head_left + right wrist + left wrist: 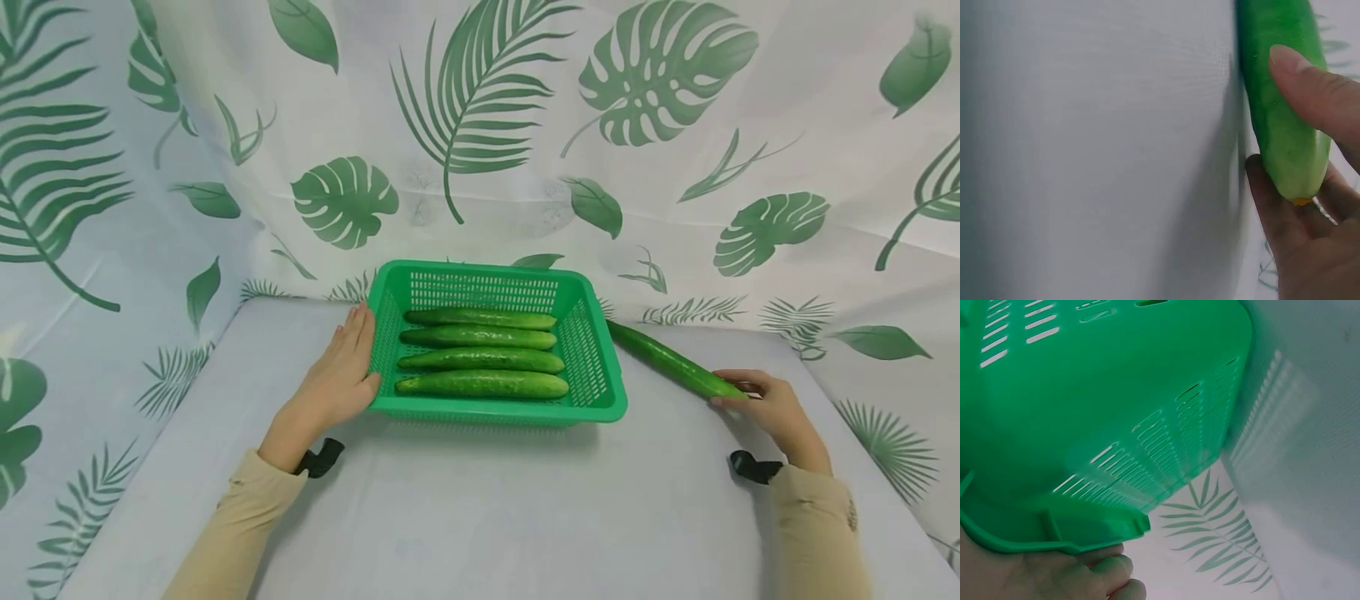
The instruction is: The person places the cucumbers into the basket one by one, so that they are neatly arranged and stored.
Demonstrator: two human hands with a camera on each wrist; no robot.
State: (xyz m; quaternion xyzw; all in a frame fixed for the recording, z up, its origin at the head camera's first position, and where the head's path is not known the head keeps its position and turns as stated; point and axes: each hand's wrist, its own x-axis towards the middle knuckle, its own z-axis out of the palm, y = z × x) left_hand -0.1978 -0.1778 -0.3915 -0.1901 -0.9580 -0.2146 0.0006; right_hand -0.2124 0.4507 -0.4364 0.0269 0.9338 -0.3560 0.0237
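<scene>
A green plastic basket (498, 412) stands on the table with several cucumbers (480, 384) lying side by side in it. My left hand (339, 371) rests with straight fingers against the basket's left side; in the left wrist view the fingers (1113, 572) lie along the rim. To the right of the basket, my right hand (768, 408) holds the near end of another cucumber (667, 360). That cucumber slants away, its far end by the basket's right wall. The right wrist view shows the thumb (1316, 87) on one side of the cucumber (1288, 119) and fingers beneath its tip.
A light cloth covers the table (525, 517). Behind it and at the sides hangs a white curtain (517, 225) printed with green leaves. Black straps with small mounts (322, 458) sit at both wrists.
</scene>
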